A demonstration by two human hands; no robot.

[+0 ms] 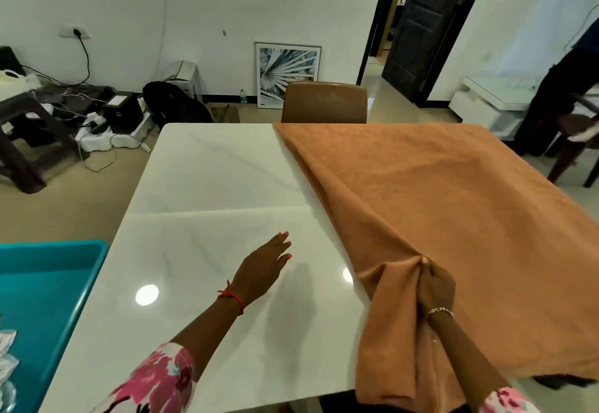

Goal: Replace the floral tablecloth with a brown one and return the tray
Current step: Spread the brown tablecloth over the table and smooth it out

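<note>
Right hand (436, 286): fingers curled tight round a bunched fold of the orange-brown woven tablecloth (453, 202), fingertips pressed into the gather; thin silver bracelet (440, 310) on the wrist just behind them.

Left hand (262, 270): fingers straight and held together, pointing away from the person, holding nothing; whether the fingertips touch the surface below cannot be told; red thread band (231, 297) at the wrist; pink-and-white floral sleeve (155, 380) further back along the forearm.

Brown tablecloth, placing: spreads outward from the right fingers over the half of the table on that hand's side; one loose fold hangs from the grip over the near edge; its free edge runs diagonally from beside the right fingers to the far edge; apart from the left fingers.

White marble-patterned rectangular tabletop (210, 185): bare and glossy beneath and ahead of the left fingers, with a seam across it just beyond them.

Teal plastic tray with a raised rim (48, 283): well to the outer side of the left fingers, beside the table's edge; pale items in its near corner, too cut off to identify.

Brown padded chair back (324, 103): beyond both hands, against the far edge.

Framed leaf print (287, 72): behind the chair, leaning on the wall.

Dark panelled door (421, 23): further beyond the right fingers, standing open.
</note>
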